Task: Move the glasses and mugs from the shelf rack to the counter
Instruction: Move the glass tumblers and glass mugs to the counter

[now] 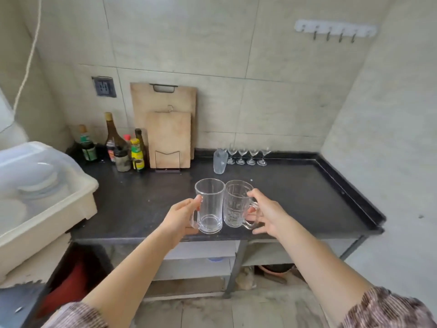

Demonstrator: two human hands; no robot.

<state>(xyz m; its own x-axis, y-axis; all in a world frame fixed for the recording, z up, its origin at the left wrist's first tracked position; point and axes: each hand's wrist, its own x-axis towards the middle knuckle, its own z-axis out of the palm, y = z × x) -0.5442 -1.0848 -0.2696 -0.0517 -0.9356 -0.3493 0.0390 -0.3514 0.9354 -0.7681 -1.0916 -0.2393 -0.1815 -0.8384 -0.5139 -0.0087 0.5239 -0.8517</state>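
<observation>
Your left hand (181, 217) is curled around the handle of a plain glass mug (209, 205), and your right hand (267, 213) grips the handle of a patterned glass mug (235, 203). Both mugs are upright, empty and side by side at the front edge of the dark desk (295, 192); whether they rest on it cannot be told. At the back stand four empty wine glasses (248, 156) beside a frosted tumbler (220, 162). The cream tub (47, 209) at left holds white plates.

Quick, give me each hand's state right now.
Left hand: closed on the handle of the smooth glass mug.
Right hand: closed on the handle of the patterned glass mug.
</observation>
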